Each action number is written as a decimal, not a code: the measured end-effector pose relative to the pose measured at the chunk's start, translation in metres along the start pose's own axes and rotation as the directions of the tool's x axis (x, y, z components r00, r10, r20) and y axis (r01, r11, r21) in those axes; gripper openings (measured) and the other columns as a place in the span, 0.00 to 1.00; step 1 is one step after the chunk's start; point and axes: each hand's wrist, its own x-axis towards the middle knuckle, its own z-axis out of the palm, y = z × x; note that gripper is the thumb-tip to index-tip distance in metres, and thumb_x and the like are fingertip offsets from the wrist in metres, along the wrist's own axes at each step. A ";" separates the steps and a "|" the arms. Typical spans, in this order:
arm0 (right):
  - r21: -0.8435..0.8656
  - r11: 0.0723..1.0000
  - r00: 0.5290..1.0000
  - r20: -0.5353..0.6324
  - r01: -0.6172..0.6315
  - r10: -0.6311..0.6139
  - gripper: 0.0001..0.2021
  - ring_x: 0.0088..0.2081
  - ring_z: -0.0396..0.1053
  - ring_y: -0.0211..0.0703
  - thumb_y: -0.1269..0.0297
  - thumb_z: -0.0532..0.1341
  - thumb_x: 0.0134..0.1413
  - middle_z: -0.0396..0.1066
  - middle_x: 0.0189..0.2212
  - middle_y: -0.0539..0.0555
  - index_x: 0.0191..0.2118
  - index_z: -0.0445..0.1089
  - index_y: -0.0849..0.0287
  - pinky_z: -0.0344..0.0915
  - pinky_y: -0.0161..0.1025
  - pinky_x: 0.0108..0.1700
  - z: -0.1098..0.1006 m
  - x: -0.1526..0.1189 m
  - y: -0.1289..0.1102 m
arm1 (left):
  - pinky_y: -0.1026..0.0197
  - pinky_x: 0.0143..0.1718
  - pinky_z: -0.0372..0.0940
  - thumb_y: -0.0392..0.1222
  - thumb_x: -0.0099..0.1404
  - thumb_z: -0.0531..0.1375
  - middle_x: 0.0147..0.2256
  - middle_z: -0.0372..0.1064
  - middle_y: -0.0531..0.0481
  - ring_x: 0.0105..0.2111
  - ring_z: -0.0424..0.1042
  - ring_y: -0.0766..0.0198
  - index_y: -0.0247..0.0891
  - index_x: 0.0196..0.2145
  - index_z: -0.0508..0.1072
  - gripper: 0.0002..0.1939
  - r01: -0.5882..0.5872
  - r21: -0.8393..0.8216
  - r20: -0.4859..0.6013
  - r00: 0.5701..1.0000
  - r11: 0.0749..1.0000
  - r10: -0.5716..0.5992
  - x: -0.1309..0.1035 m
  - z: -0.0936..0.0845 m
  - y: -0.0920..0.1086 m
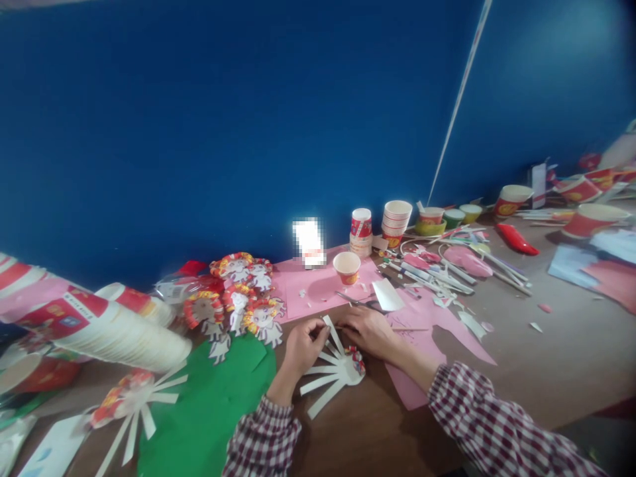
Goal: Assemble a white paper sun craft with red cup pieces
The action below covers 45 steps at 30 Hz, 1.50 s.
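Observation:
A paper cup cut into strips lies fanned out on the brown table, with a small red curl at its right side. My left hand pinches the end of one upper strip between thumb and fingers. My right hand is just right of that strip, its fingers bent and together over a thin stick; whether it grips the stick is unclear. Behind my hands stands a single paper cup on pink paper. Scissors lie behind my right hand, beside a white paper piece.
Green paper lies left, with decorated paper figures behind it. A long cup stack leans at far left, near another cut cup. Markers, scraps and a red pouch are at right, below the blue wall.

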 end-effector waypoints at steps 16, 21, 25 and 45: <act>0.008 1.000 1.000 0.007 -0.018 0.018 0.07 0.40 0.68 0.41 0.67 0.57 0.57 0.73 0.37 0.53 0.39 0.72 0.56 0.62 0.36 0.45 -0.004 0.000 -0.002 | 0.68 0.29 0.61 0.50 0.63 0.53 0.26 0.72 0.51 0.26 0.69 0.66 0.36 0.30 0.73 0.15 0.012 0.033 0.015 1.000 0.999 -0.012 0.001 -0.002 0.004; 0.019 1.000 1.000 0.007 -0.017 0.017 0.07 0.41 0.68 0.41 0.67 0.57 0.57 0.73 0.37 0.54 0.39 0.72 0.57 0.62 0.37 0.46 -0.004 0.000 -0.002 | 0.68 0.30 0.61 0.49 0.62 0.53 0.26 0.72 0.52 0.27 0.69 0.66 0.37 0.30 0.73 0.15 0.011 0.038 0.009 1.000 0.999 -0.011 0.001 -0.001 0.002; 0.023 0.999 1.000 0.006 -0.023 0.023 0.07 0.41 0.68 0.41 0.66 0.58 0.57 0.73 0.37 0.53 0.39 0.72 0.56 0.62 0.37 0.46 -0.003 0.000 -0.002 | 0.68 0.30 0.61 0.50 0.62 0.54 0.26 0.73 0.51 0.27 0.70 0.66 0.37 0.31 0.73 0.15 0.019 0.040 0.010 1.000 0.999 -0.020 0.001 -0.001 0.003; 0.029 1.000 1.000 0.011 -0.010 0.010 0.07 0.41 0.68 0.42 0.69 0.58 0.56 0.73 0.38 0.53 0.39 0.72 0.56 0.61 0.37 0.46 0.000 0.000 0.000 | 0.68 0.30 0.61 0.47 0.62 0.54 0.28 0.74 0.51 0.28 0.70 0.66 0.37 0.31 0.74 0.13 0.000 0.041 -0.005 1.000 0.999 0.000 0.000 -0.003 0.006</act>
